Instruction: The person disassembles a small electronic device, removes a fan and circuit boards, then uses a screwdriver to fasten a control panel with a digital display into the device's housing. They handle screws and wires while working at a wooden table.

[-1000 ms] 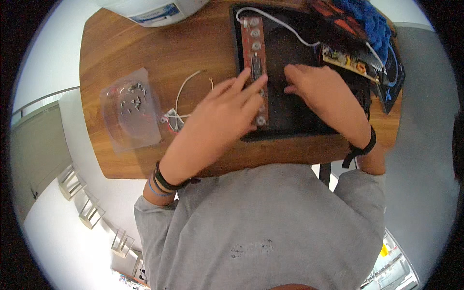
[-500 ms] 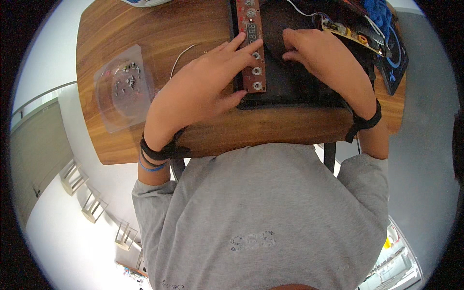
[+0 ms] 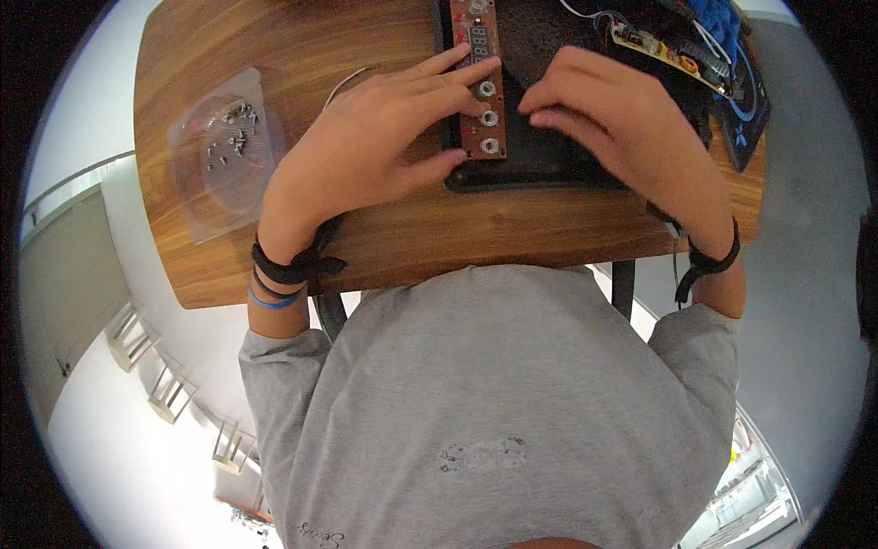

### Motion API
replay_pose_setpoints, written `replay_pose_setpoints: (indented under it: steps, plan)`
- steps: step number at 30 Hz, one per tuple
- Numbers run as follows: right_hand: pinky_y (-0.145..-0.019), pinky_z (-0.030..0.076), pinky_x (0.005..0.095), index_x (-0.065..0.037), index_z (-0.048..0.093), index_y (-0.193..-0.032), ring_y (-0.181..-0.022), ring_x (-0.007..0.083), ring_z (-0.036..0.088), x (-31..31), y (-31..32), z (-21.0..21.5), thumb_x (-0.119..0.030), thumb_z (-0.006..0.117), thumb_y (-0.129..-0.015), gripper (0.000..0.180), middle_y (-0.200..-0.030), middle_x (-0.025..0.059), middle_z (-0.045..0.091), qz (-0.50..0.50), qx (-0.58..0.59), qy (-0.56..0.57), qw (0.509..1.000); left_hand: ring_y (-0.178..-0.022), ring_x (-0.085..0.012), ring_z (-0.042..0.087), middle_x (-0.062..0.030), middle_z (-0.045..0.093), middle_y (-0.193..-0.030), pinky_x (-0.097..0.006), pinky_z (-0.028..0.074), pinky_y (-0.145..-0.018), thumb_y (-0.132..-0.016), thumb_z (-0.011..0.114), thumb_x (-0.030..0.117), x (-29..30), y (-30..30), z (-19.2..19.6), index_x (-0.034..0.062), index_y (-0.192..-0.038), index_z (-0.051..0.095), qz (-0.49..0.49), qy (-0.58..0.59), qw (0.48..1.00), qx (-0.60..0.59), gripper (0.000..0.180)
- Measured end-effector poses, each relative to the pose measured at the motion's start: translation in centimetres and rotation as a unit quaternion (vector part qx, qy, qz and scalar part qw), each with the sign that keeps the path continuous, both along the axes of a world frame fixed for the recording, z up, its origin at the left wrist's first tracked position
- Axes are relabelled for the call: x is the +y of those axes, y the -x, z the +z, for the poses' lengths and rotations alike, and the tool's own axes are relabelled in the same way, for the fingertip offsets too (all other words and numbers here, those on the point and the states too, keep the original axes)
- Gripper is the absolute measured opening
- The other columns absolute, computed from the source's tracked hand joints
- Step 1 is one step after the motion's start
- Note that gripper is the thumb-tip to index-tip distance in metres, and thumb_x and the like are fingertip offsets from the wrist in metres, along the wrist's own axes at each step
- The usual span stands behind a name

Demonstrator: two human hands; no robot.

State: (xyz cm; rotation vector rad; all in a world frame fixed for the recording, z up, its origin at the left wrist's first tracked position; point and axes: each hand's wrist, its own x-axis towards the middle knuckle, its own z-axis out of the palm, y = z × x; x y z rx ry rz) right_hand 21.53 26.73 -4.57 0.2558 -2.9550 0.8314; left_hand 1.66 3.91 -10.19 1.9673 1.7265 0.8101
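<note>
A long reddish-brown circuit board (image 3: 490,133) with a digit display and several round metal contacts lies along the left side of a black housing (image 3: 558,174). My left hand (image 3: 366,137) rests across it from the left with fingers spread; fingertips touch the board's face and the thumb is by its near end. My right hand (image 3: 626,119) hovers over the housing to the right of the board. Its thumb and forefinger are drawn together; whatever is between them, if anything, is too small or hidden to tell.
Small screws (image 3: 240,142) lie in a clear plastic piece (image 3: 203,210) on the wooden table (image 3: 412,238) at left. A white wire (image 3: 343,87) runs behind my left hand. At the far right are a yellowish component board (image 3: 654,48), loose wires and a blue cloth (image 3: 718,32).
My right hand has moved toward the board, leftward and nearer me. My left hand stays on the board. The whole view has shifted slightly, with the table and housing higher in it.
</note>
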Motion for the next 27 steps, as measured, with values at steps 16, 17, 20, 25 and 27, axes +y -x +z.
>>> replay_pose_setpoints:
  steps: [16,17,20,25,27]
  plan:
    - [-0.086,0.064,0.0427,-0.008,0.071,-0.108,-0.102,0.0312,0.074,-4.6,1.8,-0.5,-0.010,0.080,-0.090,0.020,-0.107,0.0082,0.071,0.066,-0.012,-0.047,0.997,-0.165,-0.0392,0.044,-0.0097,0.056,-0.173,-0.059,0.043,-0.130,-0.104,0.068,0.012,-0.2,0.0,-2.6,0.0072,-0.131,0.068,0.019,-0.086,0.995,0.043,0.028]
    - [-0.086,0.064,0.0424,-0.007,0.071,-0.107,-0.102,0.0308,0.074,-4.6,1.9,-0.6,-0.010,0.080,-0.089,0.021,-0.106,0.0082,0.072,0.070,-0.006,-0.056,0.996,-0.166,-0.0392,0.043,-0.0095,0.055,-0.174,-0.060,0.043,-0.130,-0.104,0.068,0.012,-0.2,-0.1,-2.7,0.0072,-0.132,0.068,0.020,-0.088,0.995,0.046,0.028]
    - [-0.085,0.064,0.0417,-0.007,0.071,-0.106,-0.102,0.0298,0.074,-4.6,2.0,-1.1,-0.011,0.080,-0.087,0.022,-0.105,0.0080,0.072,0.076,0.007,-0.078,0.994,-0.162,-0.0413,0.047,-0.0081,0.059,-0.170,-0.060,0.043,-0.129,-0.103,0.072,0.015,-0.2,-0.1,-2.5,0.0050,-0.128,0.070,0.028,-0.095,0.993,0.056,0.027]
    - [-0.084,0.064,0.0409,-0.006,0.072,-0.105,-0.101,0.0292,0.074,-5.1,1.6,-1.3,-0.012,0.080,-0.088,0.020,-0.104,0.0077,0.073,0.051,0.009,-0.094,0.994,-0.158,-0.0471,0.049,-0.0190,0.059,-0.167,-0.057,0.042,-0.132,-0.106,0.072,0.019,-0.1,0.9,-1.5,0.0044,-0.146,0.069,0.011,-0.105,0.985,0.139,0.042]
    - [-0.083,0.064,0.0403,-0.006,0.073,-0.105,-0.100,0.0289,0.074,-5.2,1.6,-1.3,-0.012,0.080,-0.087,0.020,-0.105,0.0077,0.074,0.052,0.014,-0.096,0.994,-0.163,-0.0508,0.042,-0.0218,0.053,-0.173,-0.060,0.037,-0.135,-0.110,0.069,0.023,-0.3,1.1,-0.7,0.0029,-0.146,0.069,-0.007,-0.059,0.986,0.156,0.041]
